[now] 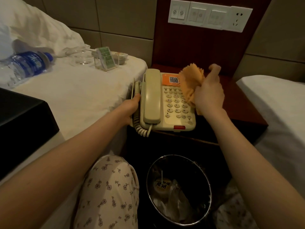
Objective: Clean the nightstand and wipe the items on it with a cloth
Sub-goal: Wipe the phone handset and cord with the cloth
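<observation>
A cream desk telephone [166, 103] with its handset in the cradle sits on the left part of the dark wooden nightstand [239, 103]. My left hand [130, 109] grips the phone's left side by the coiled cord. My right hand [208, 91] holds a bunched orange cloth [192, 81] over the right edge of the keypad. An orange sticker with a QR code lies above the keys.
On the bed to the left lie a water bottle [28, 65], a glass ashtray [80, 57], a clear card holder [105, 59], a small dish [121, 57] and a black box [23, 119]. A lined bin [179, 189] stands below the nightstand. Another bed [280, 113] is at right.
</observation>
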The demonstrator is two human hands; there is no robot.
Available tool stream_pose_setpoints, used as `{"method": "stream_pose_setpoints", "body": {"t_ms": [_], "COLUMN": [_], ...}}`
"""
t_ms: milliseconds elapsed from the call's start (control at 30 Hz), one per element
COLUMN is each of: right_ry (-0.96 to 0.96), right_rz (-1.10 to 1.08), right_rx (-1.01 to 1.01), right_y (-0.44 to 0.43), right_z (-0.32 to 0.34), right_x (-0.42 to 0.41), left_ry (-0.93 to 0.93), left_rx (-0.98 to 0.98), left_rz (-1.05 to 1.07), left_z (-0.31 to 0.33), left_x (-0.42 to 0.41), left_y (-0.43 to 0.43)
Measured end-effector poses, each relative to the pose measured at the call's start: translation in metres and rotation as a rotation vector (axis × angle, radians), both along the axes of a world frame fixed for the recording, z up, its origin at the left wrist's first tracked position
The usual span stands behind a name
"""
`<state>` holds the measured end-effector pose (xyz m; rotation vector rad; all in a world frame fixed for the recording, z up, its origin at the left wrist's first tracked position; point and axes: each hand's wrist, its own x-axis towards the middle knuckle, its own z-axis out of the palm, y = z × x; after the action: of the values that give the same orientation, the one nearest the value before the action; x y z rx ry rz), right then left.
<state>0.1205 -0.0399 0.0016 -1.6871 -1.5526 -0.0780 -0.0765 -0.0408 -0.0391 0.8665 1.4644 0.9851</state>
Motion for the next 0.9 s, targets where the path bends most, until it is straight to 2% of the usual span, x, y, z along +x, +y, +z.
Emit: {"method": "stream_pose_setpoints", "body": {"t_ms": [67, 133, 167, 200, 333, 433, 567, 667, 900], "right_ry": [-0.022, -0.222, -0.257, -0.199, 0.279, 0.505, 0.664, 0.664, 0.424], "right_rz": [0.144, 0.223, 0.207, 0.166, 0.041, 0.036, 0.119, 0.111, 0.078], "right_rx": [-0.014, -0.122, -0.141, -0.132, -0.083, -0.117, -0.172, -0.251, -0.326], "right_y": [0.004, 0.005, 0.006, 0.008, 0.016, -0.002, -0.024, -0.009, 0.037], "right_z": [0.000, -0.012, -0.018, -0.022, -0.023, -0.038, -0.061, -0.052, -0.010], "right_x": [-0.010, -0.022, -0.024, -0.023, -0.003, 0.000, -0.007, -0.003, -0.011], "left_ry": [-0.021, -0.056, -0.070, -0.080, -0.072, -0.045, 0.253, 0.361, 0.416], "left_rx": [0.007, 0.003, 0.002, 0.000, 0.026, 0.044, 0.154, 0.174, 0.181], "left_rz": [-0.007, -0.016, -0.014, -0.012, -0.012, -0.007, 0.064, 0.055, 0.005], "left_z": [0.000, 0.000, 0.001, 0.001, 0.004, 0.004, -0.008, -0.010, -0.012], "left_x": [-0.001, -0.001, -0.001, -0.001, -0.001, 0.000, -0.005, -0.007, -0.010], "left_y": [0.001, 0.002, 0.002, 0.002, 0.001, 0.002, 0.006, 0.005, 0.007]}}
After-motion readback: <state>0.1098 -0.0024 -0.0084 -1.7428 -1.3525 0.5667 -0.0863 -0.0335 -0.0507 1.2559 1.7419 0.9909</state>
